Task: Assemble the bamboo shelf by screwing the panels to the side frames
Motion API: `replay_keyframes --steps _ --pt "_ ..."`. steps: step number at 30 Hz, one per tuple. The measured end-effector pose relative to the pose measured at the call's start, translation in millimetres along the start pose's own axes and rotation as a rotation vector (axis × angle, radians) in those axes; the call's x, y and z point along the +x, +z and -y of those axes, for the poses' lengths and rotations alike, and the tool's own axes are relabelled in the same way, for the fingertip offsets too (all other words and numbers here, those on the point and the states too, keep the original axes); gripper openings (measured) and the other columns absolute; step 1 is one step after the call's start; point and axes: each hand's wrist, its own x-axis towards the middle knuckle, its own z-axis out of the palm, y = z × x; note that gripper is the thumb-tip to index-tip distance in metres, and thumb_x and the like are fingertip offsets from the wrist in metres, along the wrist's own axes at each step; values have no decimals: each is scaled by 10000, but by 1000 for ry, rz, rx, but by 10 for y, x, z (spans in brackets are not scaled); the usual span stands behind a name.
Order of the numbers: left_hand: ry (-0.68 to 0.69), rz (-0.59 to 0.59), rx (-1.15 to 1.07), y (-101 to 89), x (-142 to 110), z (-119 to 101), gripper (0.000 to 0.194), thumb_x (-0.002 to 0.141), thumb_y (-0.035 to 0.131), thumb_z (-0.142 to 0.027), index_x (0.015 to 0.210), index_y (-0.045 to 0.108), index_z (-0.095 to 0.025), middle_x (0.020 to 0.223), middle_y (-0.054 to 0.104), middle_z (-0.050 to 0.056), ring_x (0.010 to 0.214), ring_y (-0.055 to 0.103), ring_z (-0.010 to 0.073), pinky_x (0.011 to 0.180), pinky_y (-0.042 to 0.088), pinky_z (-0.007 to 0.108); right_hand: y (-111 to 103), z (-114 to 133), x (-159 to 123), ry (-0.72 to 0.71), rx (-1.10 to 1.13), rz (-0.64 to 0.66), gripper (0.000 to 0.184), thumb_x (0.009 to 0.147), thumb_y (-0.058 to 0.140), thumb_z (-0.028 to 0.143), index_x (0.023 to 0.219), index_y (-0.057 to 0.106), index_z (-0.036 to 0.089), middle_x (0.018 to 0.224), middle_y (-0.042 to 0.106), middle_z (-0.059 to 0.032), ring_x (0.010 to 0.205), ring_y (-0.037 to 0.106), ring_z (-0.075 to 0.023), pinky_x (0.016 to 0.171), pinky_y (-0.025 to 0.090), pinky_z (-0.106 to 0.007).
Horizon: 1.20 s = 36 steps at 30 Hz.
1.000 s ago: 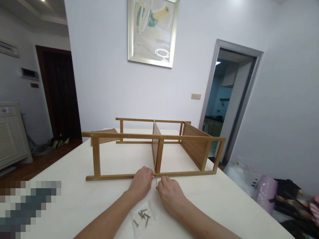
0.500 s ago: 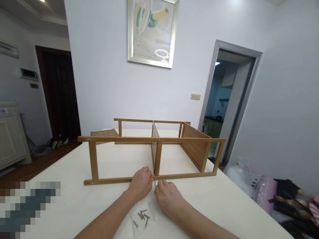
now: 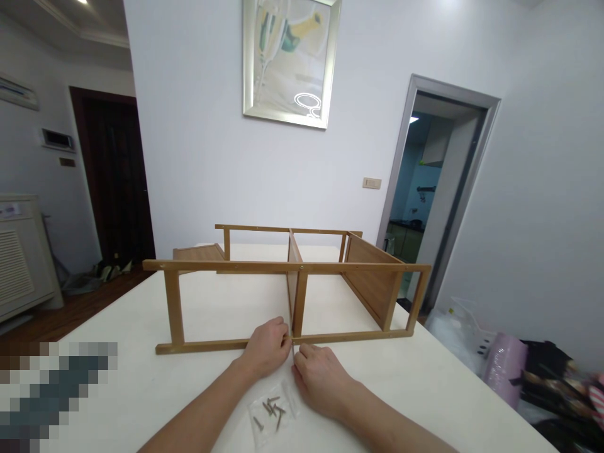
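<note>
A wooden shelf frame (image 3: 233, 267) lies on its side on the white table (image 3: 117, 390), with two shelf boards set between its side frames. My left hand (image 3: 268, 346) is closed around the near lower rail, just left of the middle crosspiece. Close beside it, my right hand (image 3: 318, 377) is closed, fingers pinched on a thin metal rod (image 3: 293, 348) that meets the rail at the middle joint. Most of the rod is hidden in the fingers, so its kind does not show. Between my forearms lies a clear plastic bag (image 3: 257, 434) with several screws (image 3: 271, 408) on it.
A loose wooden board (image 3: 198, 253) lies at the table's back left. Right of the table are a pink roll (image 3: 506, 368) and plastic bags (image 3: 453, 333). A blurred dark patch (image 3: 51, 396) covers the lower left. A framed picture (image 3: 285, 119) hangs on the wall.
The near side of the shelf frame appears slightly closer to me. Both hands stay at the middle joint, with only a small shift of the right hand and fingers.
</note>
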Motion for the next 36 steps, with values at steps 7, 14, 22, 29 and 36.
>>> replay_keyframes --steps 7,14,22,29,36 --pt "11 16 29 -43 -5 -2 160 829 455 -232 726 575 -215 831 624 22 747 596 168 664 381 279 -6 -17 -8 -47 145 -170 71 757 529 167 699 499 194 712 587 -15 648 532 -146 574 319 -264" --pt "91 48 4 -129 -33 -31 91 772 498 -251 728 572 -219 817 642 21 737 599 179 646 371 281 -4 -91 1 -98 292 -500 124 744 488 129 671 427 208 628 492 17 553 452 -113 532 296 -239" --pt "134 88 -80 -160 -41 -38 77 714 521 -244 650 544 -210 720 641 19 653 560 170 593 344 267 -22 -103 3 -150 332 -685 135 836 481 141 729 439 212 630 486 21 559 457 -111 531 312 -244" --pt "48 177 -324 -210 9 44 198 765 444 -222 642 592 -178 689 629 24 623 525 148 580 353 246 -17 -225 44 43 408 -744 186 897 472 164 720 436 210 628 476 26 555 441 -105 524 304 -239" --pt "15 211 -487 -123 63 125 136 706 532 -241 666 630 -156 661 610 7 624 510 139 589 370 244 20 -279 67 178 469 -667 233 908 477 209 681 427 210 609 470 33 558 427 -105 532 311 -237"
